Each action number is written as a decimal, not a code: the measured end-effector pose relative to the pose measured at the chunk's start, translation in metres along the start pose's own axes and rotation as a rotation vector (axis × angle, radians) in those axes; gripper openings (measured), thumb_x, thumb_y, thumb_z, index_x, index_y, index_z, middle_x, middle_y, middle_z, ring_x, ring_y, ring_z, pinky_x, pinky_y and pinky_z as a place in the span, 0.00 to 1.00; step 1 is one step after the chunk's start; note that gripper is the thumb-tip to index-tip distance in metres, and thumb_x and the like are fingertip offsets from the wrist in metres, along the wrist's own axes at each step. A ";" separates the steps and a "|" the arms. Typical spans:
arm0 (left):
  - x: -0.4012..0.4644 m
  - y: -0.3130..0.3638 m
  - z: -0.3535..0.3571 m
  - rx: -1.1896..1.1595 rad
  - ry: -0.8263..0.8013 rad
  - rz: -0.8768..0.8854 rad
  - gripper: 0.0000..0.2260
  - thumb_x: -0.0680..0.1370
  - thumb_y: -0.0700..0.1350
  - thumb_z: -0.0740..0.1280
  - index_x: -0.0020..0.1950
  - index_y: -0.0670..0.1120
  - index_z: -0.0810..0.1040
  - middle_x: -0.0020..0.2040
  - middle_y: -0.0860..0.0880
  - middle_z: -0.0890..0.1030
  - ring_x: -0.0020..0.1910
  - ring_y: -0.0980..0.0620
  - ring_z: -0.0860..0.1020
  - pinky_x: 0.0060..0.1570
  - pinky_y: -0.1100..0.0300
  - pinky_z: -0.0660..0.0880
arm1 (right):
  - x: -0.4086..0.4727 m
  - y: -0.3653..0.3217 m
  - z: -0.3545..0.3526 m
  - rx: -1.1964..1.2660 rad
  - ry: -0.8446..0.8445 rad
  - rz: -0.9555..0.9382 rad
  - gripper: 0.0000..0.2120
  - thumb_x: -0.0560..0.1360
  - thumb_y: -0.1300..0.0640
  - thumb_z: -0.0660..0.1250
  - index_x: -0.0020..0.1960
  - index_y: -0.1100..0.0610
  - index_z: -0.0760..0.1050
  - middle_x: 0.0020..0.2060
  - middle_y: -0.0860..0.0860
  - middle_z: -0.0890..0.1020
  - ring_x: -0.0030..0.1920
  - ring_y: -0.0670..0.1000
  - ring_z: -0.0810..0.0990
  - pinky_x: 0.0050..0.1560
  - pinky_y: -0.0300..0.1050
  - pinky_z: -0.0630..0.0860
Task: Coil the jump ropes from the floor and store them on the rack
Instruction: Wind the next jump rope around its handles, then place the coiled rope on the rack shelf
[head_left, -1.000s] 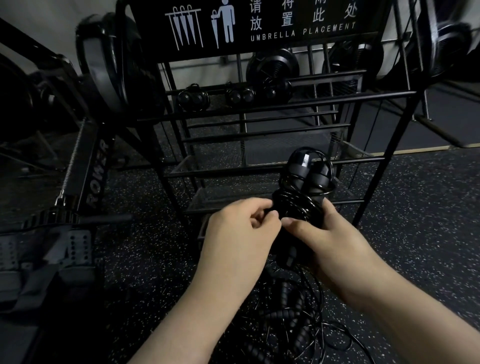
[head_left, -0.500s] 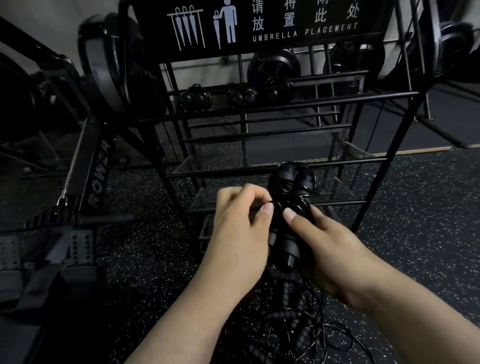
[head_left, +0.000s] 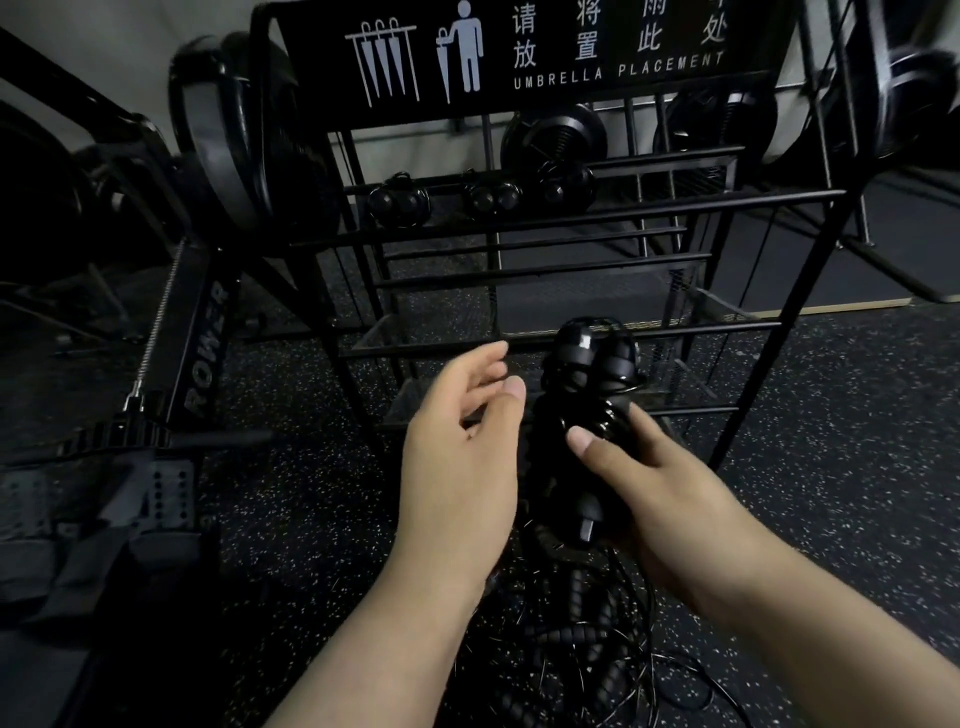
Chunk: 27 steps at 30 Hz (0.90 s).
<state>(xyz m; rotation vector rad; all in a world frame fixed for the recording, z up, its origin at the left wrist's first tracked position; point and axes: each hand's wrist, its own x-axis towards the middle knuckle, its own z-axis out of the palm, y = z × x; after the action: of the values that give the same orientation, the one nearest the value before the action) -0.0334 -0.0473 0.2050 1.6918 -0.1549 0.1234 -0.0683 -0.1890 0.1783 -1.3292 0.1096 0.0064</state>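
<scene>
A coiled jump rope (head_left: 587, 415) of smooth, glossy black plastic is held under the curled fingers (head_left: 587, 441) of the right hand (head_left: 670, 499). Beyond the fingers, a rack (head_left: 571, 244) of thin metal bars in matt black paint is seen, its lower shelves made of fine wire mesh. Its sign (head_left: 519, 57) is a matt black panel printed in white. Below the fingers, the floor (head_left: 857, 441) is rough, speckled black rubber, with ribbed, foam-like handles (head_left: 582, 634) and thin shiny cord lying on it.
</scene>
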 end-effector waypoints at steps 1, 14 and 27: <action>0.000 -0.003 0.001 0.004 -0.024 -0.059 0.14 0.82 0.52 0.66 0.68 0.60 0.77 0.55 0.64 0.81 0.55 0.73 0.77 0.57 0.69 0.73 | 0.001 -0.002 -0.003 -0.066 0.021 -0.032 0.08 0.76 0.47 0.71 0.52 0.35 0.76 0.47 0.37 0.87 0.47 0.39 0.85 0.53 0.41 0.80; 0.008 -0.008 0.015 -0.594 -0.101 -0.526 0.20 0.78 0.56 0.69 0.60 0.42 0.83 0.55 0.41 0.86 0.56 0.42 0.85 0.62 0.45 0.79 | -0.004 -0.004 -0.006 -0.645 -0.010 -0.132 0.39 0.72 0.43 0.76 0.76 0.31 0.58 0.60 0.27 0.77 0.59 0.23 0.71 0.58 0.18 0.65; 0.036 -0.010 0.026 -0.547 -0.306 -0.388 0.23 0.81 0.59 0.66 0.67 0.44 0.81 0.63 0.43 0.83 0.66 0.44 0.80 0.73 0.42 0.68 | -0.007 -0.031 -0.023 -0.604 0.208 -0.225 0.31 0.74 0.49 0.75 0.74 0.37 0.68 0.52 0.29 0.82 0.47 0.31 0.81 0.44 0.27 0.74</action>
<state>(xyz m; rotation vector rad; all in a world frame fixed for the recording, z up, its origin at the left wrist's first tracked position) 0.0031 -0.0733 0.1985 1.1568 -0.0752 -0.4360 -0.0752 -0.2182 0.2038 -1.9381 0.1393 -0.3112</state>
